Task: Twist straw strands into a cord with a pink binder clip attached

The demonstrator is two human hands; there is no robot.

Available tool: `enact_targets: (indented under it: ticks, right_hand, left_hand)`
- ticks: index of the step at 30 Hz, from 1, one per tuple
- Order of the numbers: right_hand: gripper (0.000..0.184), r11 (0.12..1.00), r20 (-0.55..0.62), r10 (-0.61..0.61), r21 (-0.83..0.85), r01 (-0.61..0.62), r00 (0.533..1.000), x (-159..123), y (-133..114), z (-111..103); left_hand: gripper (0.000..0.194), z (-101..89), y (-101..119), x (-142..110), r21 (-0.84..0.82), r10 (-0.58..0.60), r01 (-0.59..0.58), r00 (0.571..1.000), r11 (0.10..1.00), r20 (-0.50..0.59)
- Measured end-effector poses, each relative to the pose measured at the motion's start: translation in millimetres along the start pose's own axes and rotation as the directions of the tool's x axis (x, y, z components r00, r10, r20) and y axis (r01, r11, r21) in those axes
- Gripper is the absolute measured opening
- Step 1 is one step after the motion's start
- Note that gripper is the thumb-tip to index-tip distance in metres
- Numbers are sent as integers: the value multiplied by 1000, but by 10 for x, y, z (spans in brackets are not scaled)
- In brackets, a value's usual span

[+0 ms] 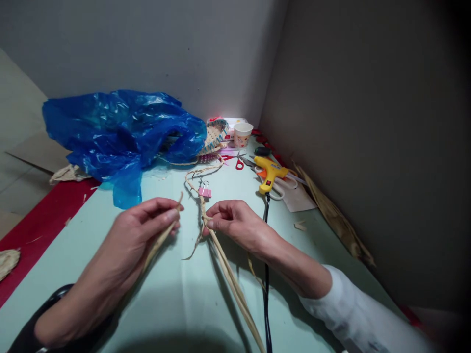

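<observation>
My left hand pinches a loose dried husk strip, whose narrow tip pokes up past the fingers. A small gap parts it from my right hand, which grips a braided husk cord between thumb and fingers. Long unbraided strands trail from that grip toward the lower right, and a thin end sticks out to the left. Just beyond the right hand, a pink binder clip is clamped at the cord. From the clip the braid curves away to the back of the table.
A blue plastic bag fills the back left. Behind my hands are a paper cup, red-handled scissors and a woven piece. A yellow glue gun lies right, its black cable running forward. Dried husks lie along the right wall.
</observation>
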State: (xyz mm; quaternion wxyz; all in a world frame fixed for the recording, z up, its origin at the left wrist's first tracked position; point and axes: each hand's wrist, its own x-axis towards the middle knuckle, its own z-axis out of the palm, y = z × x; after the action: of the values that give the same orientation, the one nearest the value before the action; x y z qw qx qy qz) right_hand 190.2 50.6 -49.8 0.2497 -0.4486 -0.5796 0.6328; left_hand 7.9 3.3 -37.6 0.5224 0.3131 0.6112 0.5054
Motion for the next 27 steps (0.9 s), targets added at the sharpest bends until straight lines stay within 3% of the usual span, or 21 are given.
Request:
enact_targets:
  ticks: [4,8,14,20,23,27]
  right_hand:
    - [5,999,22,-14,53,13,1000,15,48,-3]
    - [4,994,28,-27,106,24,999,31,91,-12]
    - [9,977,87,29,206,-46,996,24,98,-6]
    - [15,985,85,15,167,-29,996,22,115,-31]
    - [16,988,93,28,149,-42,995,25,120,-41]
    - [15,993,69,3,113,-11,998,38,132,-41]
  left_hand:
    - [14,76,-178,-5,140,-72,34,959,990,276]
    - [12,105,-253,15,166,-101,33,902,986,419]
    - [19,76,-276,34,199,-117,44,921,979,371]
    - [14,79,-253,44,371,-53,-76,944,926,325]
    - [13,73,-243,16,534,58,-214,954,818,293]
    - [8,78,-227,-53,708,237,-399,917,583,322]
